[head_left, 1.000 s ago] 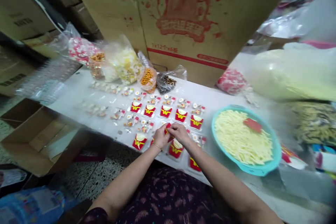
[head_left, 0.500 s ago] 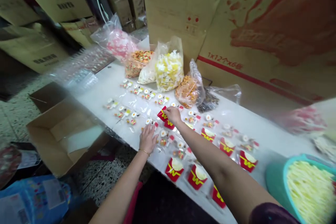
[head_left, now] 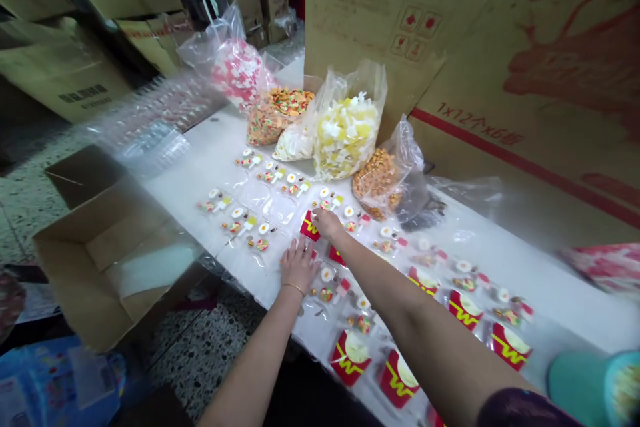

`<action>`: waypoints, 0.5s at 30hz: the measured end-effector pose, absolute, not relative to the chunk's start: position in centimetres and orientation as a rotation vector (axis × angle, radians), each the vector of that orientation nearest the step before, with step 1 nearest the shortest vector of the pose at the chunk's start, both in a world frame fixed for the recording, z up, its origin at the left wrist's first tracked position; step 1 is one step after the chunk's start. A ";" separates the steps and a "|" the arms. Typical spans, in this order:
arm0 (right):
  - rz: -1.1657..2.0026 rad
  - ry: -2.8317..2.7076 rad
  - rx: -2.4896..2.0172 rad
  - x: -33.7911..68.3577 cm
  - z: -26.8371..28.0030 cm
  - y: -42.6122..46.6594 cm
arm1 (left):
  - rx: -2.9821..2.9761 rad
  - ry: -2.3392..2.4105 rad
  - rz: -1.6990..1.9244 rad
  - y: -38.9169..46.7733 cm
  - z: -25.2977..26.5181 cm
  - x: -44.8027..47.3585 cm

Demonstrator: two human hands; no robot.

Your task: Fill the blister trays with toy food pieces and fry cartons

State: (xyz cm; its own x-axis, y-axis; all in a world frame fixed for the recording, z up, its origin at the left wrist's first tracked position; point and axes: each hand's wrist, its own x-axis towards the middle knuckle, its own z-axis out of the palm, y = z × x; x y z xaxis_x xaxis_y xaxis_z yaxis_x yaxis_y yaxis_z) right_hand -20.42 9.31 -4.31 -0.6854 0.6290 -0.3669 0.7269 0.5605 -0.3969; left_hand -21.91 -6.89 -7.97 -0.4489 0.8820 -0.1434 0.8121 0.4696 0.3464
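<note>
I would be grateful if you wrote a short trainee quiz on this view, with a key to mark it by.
1. Which hand has its fingers at the upper corner of the red W-marked fries carton?
2. True or false: the thin bracelet circles the right wrist.
3. Choose one: the basin at the picture's lower right edge is A) yellow, B) teal, C) pink.

Key:
1. The right hand.
2. False; the left hand is the one wearing it.
3. B.
</note>
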 end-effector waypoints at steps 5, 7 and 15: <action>-1.117 2.816 1.216 -14.0 -2.6 7.5 | 1.453 2.438 0.309 -6.8 -7.3 -22.4; -1.310 2.820 1.272 -9.7 -1.9 5.8 | 1.460 2.467 0.295 -6.8 -6.9 -22.4; -1.504 2.552 1.924 14.0 1.7 -2.1 | 1.683 2.404 0.419 -5.2 -4.1 -16.1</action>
State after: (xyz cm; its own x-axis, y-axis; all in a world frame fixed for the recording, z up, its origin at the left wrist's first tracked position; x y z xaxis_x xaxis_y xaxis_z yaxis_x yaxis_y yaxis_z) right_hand 13.99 -2.08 1.72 -0.3535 0.9196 -0.1712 0.5951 0.0799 -0.7997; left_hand -16.14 -5.22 -4.12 -0.3447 0.9386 0.0164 0.8889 0.3207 0.3272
